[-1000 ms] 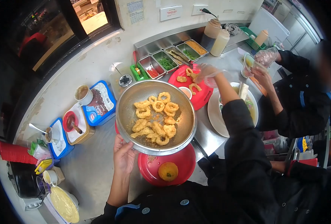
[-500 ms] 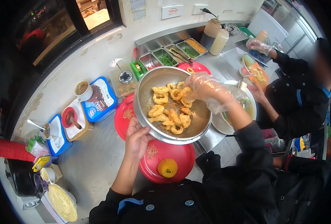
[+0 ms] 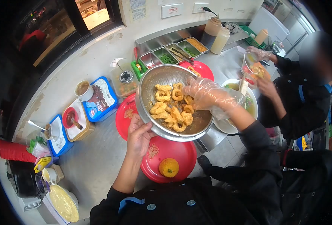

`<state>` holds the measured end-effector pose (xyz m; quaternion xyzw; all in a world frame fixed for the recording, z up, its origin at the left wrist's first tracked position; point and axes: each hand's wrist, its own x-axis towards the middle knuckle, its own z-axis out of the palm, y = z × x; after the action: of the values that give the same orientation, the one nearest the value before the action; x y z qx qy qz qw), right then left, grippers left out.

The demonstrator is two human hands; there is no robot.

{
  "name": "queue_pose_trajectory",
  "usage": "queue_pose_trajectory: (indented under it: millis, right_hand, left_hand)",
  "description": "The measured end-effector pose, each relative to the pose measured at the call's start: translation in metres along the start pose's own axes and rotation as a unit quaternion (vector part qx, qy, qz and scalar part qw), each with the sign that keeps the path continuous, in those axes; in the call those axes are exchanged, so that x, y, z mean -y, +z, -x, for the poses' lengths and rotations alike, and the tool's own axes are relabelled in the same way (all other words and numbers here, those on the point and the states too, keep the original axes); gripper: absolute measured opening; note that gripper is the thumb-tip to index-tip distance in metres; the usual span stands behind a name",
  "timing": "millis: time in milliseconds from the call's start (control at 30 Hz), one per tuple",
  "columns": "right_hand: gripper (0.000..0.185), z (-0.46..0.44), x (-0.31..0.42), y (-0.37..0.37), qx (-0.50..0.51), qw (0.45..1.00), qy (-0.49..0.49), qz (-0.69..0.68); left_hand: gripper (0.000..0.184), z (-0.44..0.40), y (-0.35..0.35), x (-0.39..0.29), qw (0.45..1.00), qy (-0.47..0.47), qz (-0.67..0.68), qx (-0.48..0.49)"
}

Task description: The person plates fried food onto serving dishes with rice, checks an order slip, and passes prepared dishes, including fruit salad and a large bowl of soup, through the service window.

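Note:
My left hand (image 3: 139, 137) is bare and grips the rim of a metal mesh strainer (image 3: 151, 80), holding it tilted above the red plates. Golden battered squid rings (image 3: 167, 108) lie heaped inside it. Reaching in from the right, my right hand (image 3: 207, 93) wears a clear plastic glove. Its fingers are curled at the edge of the heap, against a ring; the fingertips are partly hidden. Below the strainer, a red plate (image 3: 182, 155) carries a molded mound of yellow rice (image 3: 169, 167) and some pale shreds. Another red plate (image 3: 121, 125) with shreds shows at left.
A third red plate (image 3: 207, 71) with rings stands behind the strainer. Metal topping trays (image 3: 166, 56) and squeeze bottles (image 3: 220, 40) line the wall. At right are a white soup bowl (image 3: 229, 129) and a co-worker (image 3: 289, 90) holding a clear cup. Tubs (image 3: 100, 99) stand at left.
My right hand has shifted slightly left and down within the strainer, and some rings have moved. The co-worker has lifted a clear cup and brought both hands to it.

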<state>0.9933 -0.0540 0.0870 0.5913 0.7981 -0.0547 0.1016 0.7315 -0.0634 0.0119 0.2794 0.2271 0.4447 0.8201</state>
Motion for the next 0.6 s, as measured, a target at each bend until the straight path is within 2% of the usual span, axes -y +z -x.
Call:
queue_pose_trajectory:
  millis: [100, 300, 367, 400, 467, 500, 567, 600]
  right_hand:
    - [0.046, -0.001, 0.003, 0.007, 0.035, 0.998, 0.002, 0.044]
    - [0.041, -0.001, -0.002, 0.008, 0.01, 0.999, 0.025, -0.02]
    - [0.042, 0.001, -0.012, 0.001, -0.046, 0.992, 0.024, -0.113]
    - [0.042, -0.001, -0.021, -0.002, -0.046, 0.992, 0.025, -0.112]
    - [0.045, -0.008, -0.044, -0.008, -0.113, 0.988, 0.066, -0.087]
    - [0.045, -0.012, -0.056, -0.011, -0.113, 0.988, 0.069, -0.086]
    - [0.049, -0.019, -0.082, -0.016, -0.007, 0.963, 0.23, -0.14]
    - [0.049, -0.029, -0.103, 0.004, -0.008, 0.963, 0.232, -0.139]
  left_hand:
    - [0.018, -0.002, 0.0, 0.0, 1.0, -0.001, 0.0, -0.001]
    - [0.018, -0.003, -0.003, 0.001, 1.0, -0.001, 0.008, 0.003]
    - [0.019, -0.005, -0.005, 0.001, 1.0, -0.002, 0.013, -0.001]
    - [0.02, -0.005, -0.007, 0.0, 1.0, -0.003, 0.012, -0.005]
    - [0.021, -0.006, -0.009, -0.002, 1.0, -0.006, 0.012, -0.008]
    - [0.022, -0.004, -0.01, -0.004, 1.0, 0.005, 0.005, -0.017]
    - [0.024, 0.0, -0.013, -0.008, 0.999, 0.017, 0.0, -0.031]
    - [0.024, 0.002, -0.015, -0.01, 0.999, 0.016, 0.0, -0.027]
